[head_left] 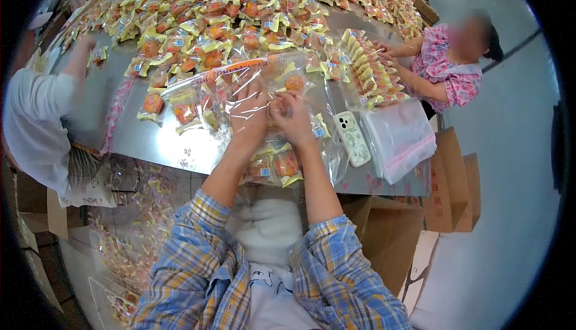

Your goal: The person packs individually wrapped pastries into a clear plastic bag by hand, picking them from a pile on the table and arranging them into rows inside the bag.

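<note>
A large clear plastic bag with an orange printed edge lies across the metal table's front, over several small wrapped cakes. My left hand reaches over the cakes with its fingers stretched out, seen through the clear film. Close beside it, my right hand has its fingers curled in; what they grip, if anything, is hidden by glare and film. A wrapped cake lies just beyond my right fingers. Nearer my body, another wrapped cake sits by the table edge, between my forearms.
A big heap of wrapped cakes covers the back of the table. To the right lie a phone and a stack of clear bags. A co-worker handles a filled bag; another person stands left. Cardboard boxes stand right.
</note>
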The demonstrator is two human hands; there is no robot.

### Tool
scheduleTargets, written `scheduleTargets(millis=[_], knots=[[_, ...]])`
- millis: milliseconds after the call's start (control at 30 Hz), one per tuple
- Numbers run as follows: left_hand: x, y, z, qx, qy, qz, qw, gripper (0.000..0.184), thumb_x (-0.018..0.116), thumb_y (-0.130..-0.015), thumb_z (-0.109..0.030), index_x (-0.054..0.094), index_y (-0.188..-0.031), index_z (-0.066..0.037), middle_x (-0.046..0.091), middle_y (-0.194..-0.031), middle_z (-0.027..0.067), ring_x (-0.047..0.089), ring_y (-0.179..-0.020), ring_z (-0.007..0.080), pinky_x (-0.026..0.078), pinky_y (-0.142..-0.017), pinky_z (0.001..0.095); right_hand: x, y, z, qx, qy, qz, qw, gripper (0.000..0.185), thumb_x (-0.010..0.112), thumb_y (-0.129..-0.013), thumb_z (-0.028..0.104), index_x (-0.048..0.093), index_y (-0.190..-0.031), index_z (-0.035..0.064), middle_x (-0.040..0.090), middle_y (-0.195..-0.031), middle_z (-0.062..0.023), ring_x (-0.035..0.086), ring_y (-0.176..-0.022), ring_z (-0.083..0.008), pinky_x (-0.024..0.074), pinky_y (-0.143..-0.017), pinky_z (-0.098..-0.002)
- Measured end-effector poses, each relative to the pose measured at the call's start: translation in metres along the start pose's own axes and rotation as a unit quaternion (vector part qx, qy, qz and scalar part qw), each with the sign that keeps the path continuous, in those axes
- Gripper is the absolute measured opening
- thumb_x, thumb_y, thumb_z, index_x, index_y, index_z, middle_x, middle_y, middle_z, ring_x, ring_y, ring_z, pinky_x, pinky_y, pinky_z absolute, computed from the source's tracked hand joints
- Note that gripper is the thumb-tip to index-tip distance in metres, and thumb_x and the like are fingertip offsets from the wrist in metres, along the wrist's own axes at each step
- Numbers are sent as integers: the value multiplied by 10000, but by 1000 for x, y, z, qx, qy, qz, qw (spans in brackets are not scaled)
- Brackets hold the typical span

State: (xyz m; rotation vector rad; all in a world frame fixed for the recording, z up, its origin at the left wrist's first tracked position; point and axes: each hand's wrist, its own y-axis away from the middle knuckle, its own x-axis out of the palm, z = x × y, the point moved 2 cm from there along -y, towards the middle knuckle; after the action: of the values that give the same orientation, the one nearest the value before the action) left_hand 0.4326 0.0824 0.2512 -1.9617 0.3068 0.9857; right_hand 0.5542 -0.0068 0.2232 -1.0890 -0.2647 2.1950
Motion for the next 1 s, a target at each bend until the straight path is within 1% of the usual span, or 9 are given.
scheduleTargets(millis=[67,267,367,467,567,667,767,967,1000], knots=[[-6,0,0,-7,34,13,999,442,731,-859,-166,668,-1292,-102,619,-1408,148,582,-1285,376,565,-940,450,-2,-1,-1,11,-20,69,997,678,793,-748,181,560,-1373,62,530,-1347,-194,536,-1253,-414,430,-1108,-451],[-12,0,0,-18,46,11,999,460,712,-863,-141,641,-1310,-57,614,-1406,155,582,-1286,368,562,-952,451,-3,-3,2,-29,56,82,995,850,810,-684,204,501,-1468,91,482,-1425,-227,481,-1317,-424,420,-1123,-472],[-14,-1,-4,-62,111,36,991,573,669,-863,-115,539,-1418,-55,554,-1462,127,494,-1383,325,421,-1141,452,-8,-1,9,-13,58,84,995,847,855,-692,243,504,-1446,85,552,-1397,-221,506,-1352,-406,424,-1148,-475],[-7,3,0,-66,139,23,988,557,646,-883,-117,535,-1425,-56,550,-1475,118,493,-1389,307,369,-1157,520,-7,-4,3,65,-115,45,990,813,864,-773,272,497,-1457,31,507,-1434,-209,534,-1301,-311,435,-1118,-421],[-2,9,2,-40,11,16,999,494,666,-918,-155,571,-1397,-82,591,-1450,121,511,-1393,294,365,-1092,660,-2,-4,-1,130,-241,0,962,727,820,-831,279,508,-1425,-3,645,-1297,-206,628,-1217,-365,470,-1081,-429],[3,9,6,-37,45,16,998,477,677,-919,-181,591,-1379,-90,561,-1494,103,482,-1426,276,209,-1113,729,2,-12,-13,173,-238,52,954,643,824,-865,303,571,-1373,2,606,-1353,-163,626,-1187,-276,480,-1048,-404],[1,10,5,-24,18,19,999,455,687,-916,-184,614,-1357,-101,545,-1509,104,493,-1416,280,215,-1127,691,10,-12,-20,53,-54,67,995,611,825,-864,323,605,-1350,26,608,-1336,-149,615,-1208,-278,486,-1030,-403],[2,10,6,-32,42,-18,998,417,704,-899,-160,668,-1313,-177,595,-1383,110,547,-1335,289,214,-1126,700,-3,-12,-20,55,-109,125,985,684,825,-877,288,535,-1458,73,623,-1281,-127,613,-1203,-273,493,-1033,-398],[3,11,5,-31,40,-18,999,428,715,-890,-173,672,-1316,-190,597,-1363,109,553,-1321,289,213,-1126,701,-1,-12,-24,92,-128,111,981,669,807,-891,285,532,-1459,63,627,-1292,-144,611,-1214,-288,486,-1045,-397]])
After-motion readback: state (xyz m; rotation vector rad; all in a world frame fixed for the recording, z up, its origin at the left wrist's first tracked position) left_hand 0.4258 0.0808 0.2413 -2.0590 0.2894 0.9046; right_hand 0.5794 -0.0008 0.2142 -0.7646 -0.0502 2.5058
